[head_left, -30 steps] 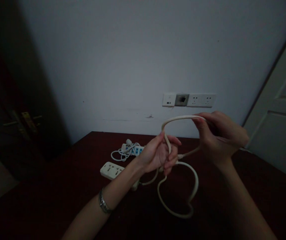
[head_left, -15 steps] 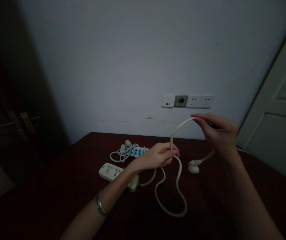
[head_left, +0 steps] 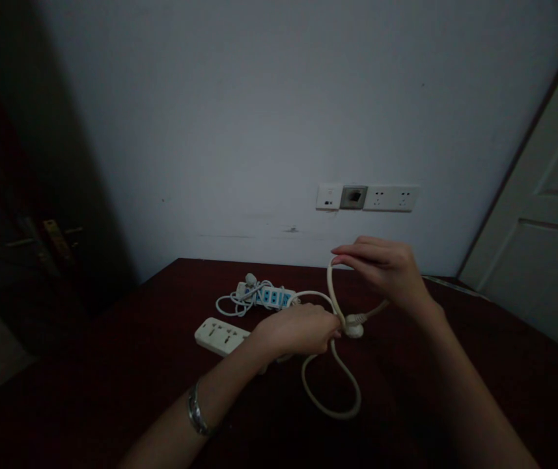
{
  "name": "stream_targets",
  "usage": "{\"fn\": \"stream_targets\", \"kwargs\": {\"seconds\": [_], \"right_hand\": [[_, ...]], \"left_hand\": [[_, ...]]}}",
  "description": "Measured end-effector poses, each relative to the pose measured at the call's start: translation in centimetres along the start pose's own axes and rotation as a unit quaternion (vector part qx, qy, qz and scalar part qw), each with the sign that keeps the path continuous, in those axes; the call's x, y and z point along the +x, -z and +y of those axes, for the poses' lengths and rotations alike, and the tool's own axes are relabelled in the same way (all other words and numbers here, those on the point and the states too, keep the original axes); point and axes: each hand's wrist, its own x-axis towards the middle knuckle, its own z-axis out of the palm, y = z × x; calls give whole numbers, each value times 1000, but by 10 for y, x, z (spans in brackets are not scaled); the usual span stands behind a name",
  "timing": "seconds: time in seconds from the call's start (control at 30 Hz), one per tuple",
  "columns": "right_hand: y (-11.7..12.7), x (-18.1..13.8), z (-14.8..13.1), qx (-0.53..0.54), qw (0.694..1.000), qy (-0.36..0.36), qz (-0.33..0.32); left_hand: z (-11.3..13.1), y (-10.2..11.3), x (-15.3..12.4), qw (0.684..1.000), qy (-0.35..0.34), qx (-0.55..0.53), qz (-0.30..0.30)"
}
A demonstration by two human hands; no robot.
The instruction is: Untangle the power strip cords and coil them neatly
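A white power cord [head_left: 333,291] runs between my two hands, with one loop hanging low over the table. My left hand [head_left: 303,329] is closed on the cord, its knuckles turned up and the fingertips mostly hidden. Higher and to the right, my right hand [head_left: 376,260] pinches the cord between thumb and fingers. The cord's plug [head_left: 355,326] hangs just right of my left fist, below my right hand. Behind my left forearm lies a white power strip [head_left: 221,335], partly covered by the arm.
Farther back on the dark red table [head_left: 161,306] sits a second power strip [head_left: 273,298] with blue sockets, its own cord bundled over it. Wall sockets [head_left: 390,198] are set in the wall behind. A white door [head_left: 547,215] stands at the right.
My right hand has come left and lower with the cord. My left hand has turned knuckles up and moved slightly down, with another bend of cord around it. The plug has shifted left.
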Motion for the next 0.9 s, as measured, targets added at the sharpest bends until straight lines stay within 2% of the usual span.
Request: {"fn": "stream_targets", "kwargs": {"seconds": [0.07,0.17,0.3,0.4,0.5,0.57,0.7,0.77,0.83,0.9], "right_hand": [[-1,0,1,-2,1000,-12,18],[5,-1,7,-16,992,-54,115],[17,-2,12,-11,955,-132,265],[21,-2,13,-3,929,-173,328],[21,-2,12,16,910,-196,366],[20,-1,11,35,901,-208,380],[17,2,9,58,887,-231,397],[17,4,10,72,874,-239,417],[19,5,11,89,858,-251,439],[21,6,14,98,845,-260,457]], "left_hand": [[0,4,-2,1000,-15,-18,9],[-1,15,-7,992,-57,-101,55],[-10,29,-16,968,-58,-213,123],[-22,37,-21,941,-58,-281,181],[-34,41,-24,924,-76,-327,181],[-41,40,-24,926,-87,-327,169],[-52,29,-16,943,-97,-303,100],[-59,23,-11,942,-74,-318,77],[-67,19,-8,928,-37,-358,90],[-76,18,-8,898,-23,-422,124]]}}
